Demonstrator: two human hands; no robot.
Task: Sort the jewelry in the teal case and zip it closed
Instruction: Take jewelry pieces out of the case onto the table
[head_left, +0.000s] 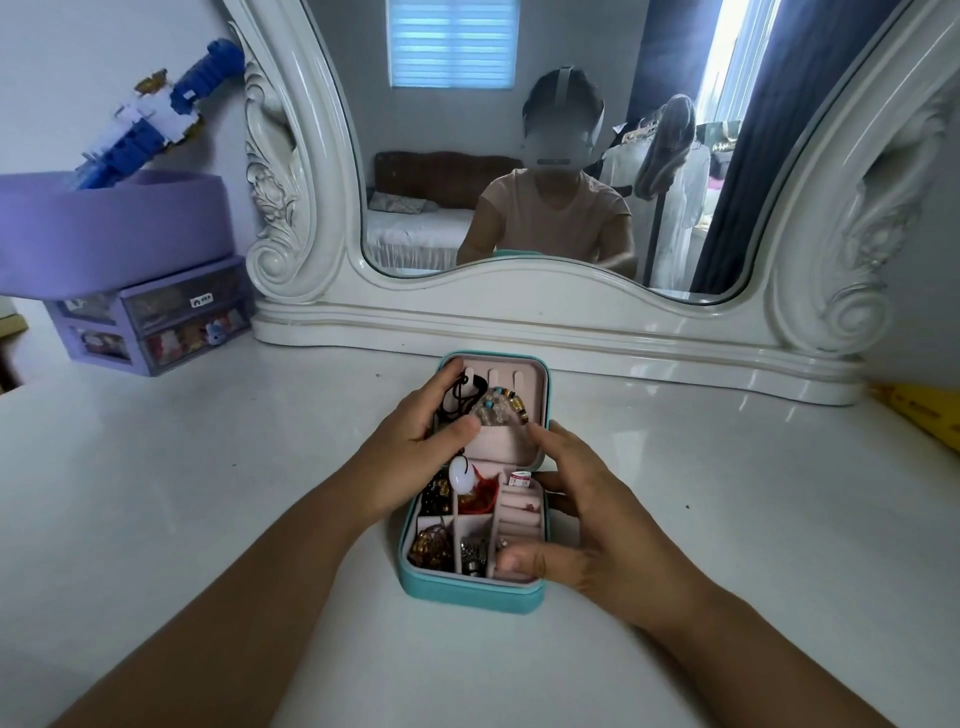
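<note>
The teal case (470, 592) lies open on the white table just before the mirror (519, 156), unzipped, sorting seemingly nearly done. My left hand (415, 441) pinches black cord in its lid beside the beaded bracelet (504, 405); my right hand (582, 519), fingers spread, steadies its tray of trinket-filled compartments.

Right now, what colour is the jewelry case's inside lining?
Pale pink lining, seen in the head view.

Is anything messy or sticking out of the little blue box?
Yes. A white pendant on a red cord sticks up over the dividers near the hinge of the teal case instead of lying in a compartment. The left hand presses beads and a black cord into the lid.
</note>
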